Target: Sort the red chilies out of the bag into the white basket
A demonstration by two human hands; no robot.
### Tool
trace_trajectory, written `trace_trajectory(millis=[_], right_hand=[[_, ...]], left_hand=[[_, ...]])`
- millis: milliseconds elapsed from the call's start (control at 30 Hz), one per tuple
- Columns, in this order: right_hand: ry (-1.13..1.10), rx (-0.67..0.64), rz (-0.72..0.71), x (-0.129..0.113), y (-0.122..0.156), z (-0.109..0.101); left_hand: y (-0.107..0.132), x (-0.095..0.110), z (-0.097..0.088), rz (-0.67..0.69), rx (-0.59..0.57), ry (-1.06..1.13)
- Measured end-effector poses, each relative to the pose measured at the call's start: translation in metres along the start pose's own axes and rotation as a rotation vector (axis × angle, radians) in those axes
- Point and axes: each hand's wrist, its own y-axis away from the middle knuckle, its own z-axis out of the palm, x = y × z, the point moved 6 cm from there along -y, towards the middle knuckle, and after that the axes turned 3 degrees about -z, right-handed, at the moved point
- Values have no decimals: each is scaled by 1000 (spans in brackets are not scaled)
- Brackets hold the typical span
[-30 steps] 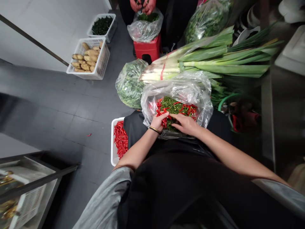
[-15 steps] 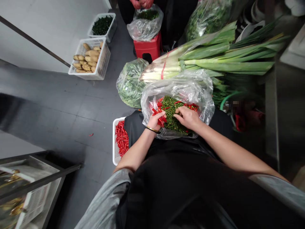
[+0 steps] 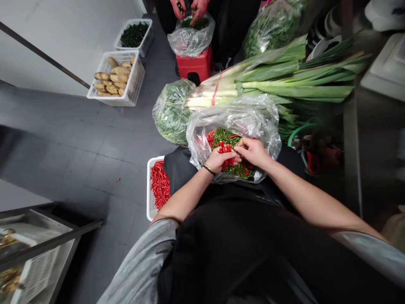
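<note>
A clear plastic bag (image 3: 253, 118) rests on my lap, holding red chillies and a heap of green stems (image 3: 225, 136). My left hand (image 3: 218, 160) is cupped and closed round a bunch of red chillies (image 3: 226, 150) just above the bag's contents. My right hand (image 3: 253, 151) meets it from the right, fingers pinched on one of those chillies. A white basket of red chillies (image 3: 158, 185) sits on the floor by my left knee.
Long leeks (image 3: 272, 80) lie behind the bag, beside a bag of greens (image 3: 172, 112). A basket of ginger (image 3: 115, 78) and another of greens (image 3: 135, 34) stand far left. Another person's hands (image 3: 189, 7) work over a bag on a red stool (image 3: 195, 65). A metal rack (image 3: 38, 240) stands near left.
My left hand has gathered chillies and lifted slightly out of the heap. My right hand has moved left from the stems to meet it.
</note>
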Motion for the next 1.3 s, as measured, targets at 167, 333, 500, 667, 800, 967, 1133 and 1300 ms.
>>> trace_trajectory(millis=[167,333,500,667,800,967,1133,1300], right_hand=[[250,-3,-45,-9,-2,17],[-610,-361,227,-1,8,34],[-499,-494,330,26,21,-1],[190,-188,310,62,-16,-39],[519,-148,214,59,-37,-23],[59,-50,255,45,-23,-31],[-243,38,169,10,-5,-31],[-336,-2,195,0,16,9]], left_hand=[[5,-2,-11,70,189,-172],[30,23,2,248,-97,-325],[37,34,-6,261,-177,-116],[24,28,-19,195,-78,-25],[21,26,-18,152,-23,-62],[15,31,-16,202,84,-97],[0,24,1,291,79,-225],[8,15,0,314,32,-423]])
